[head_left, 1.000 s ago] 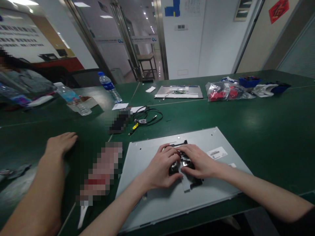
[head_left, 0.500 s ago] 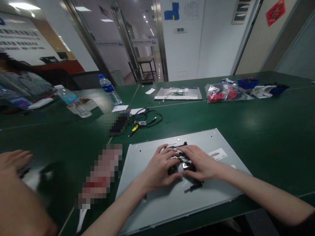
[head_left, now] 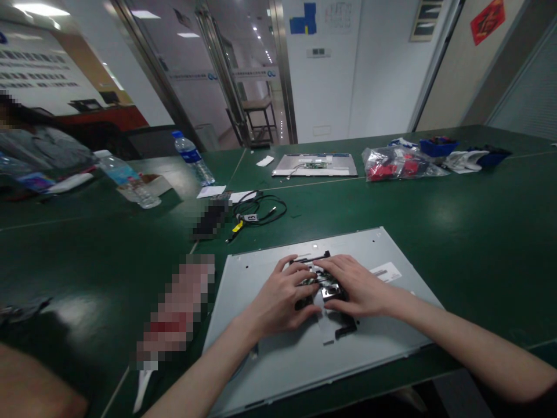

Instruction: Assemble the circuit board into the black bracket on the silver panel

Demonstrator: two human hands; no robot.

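Observation:
A pale grey metal panel [head_left: 278,371], which looks like the back of a display, lies flat on the table before me. At its middle, my left hand [head_left: 285,296] curves over a small green circuit board, its fingers bent and partly apart. My right hand [head_left: 359,284] closes from the other side around a dark part with a shiny metal connector [head_left: 331,291]. The fingertips of both hands nearly meet, covering much of these parts. Black plastic brackets [head_left: 347,330] show below and above the hands. A white label [head_left: 386,272] sits beside my right wrist.
Left of the panel lies a pixelated pinkish item [head_left: 185,302]. Beyond are a coiled black cable [head_left: 270,216], a second panel [head_left: 287,168], water bottles [head_left: 194,159] and a plastic bag of red items [head_left: 400,165]. Another person's blurred arm [head_left: 35,383] reaches in at lower left.
The shiny connector part between my hands has shifted and shows more. The black bracket below has moved slightly left. At left, the other person's hand has drawn back, leaving a dark object on the table.

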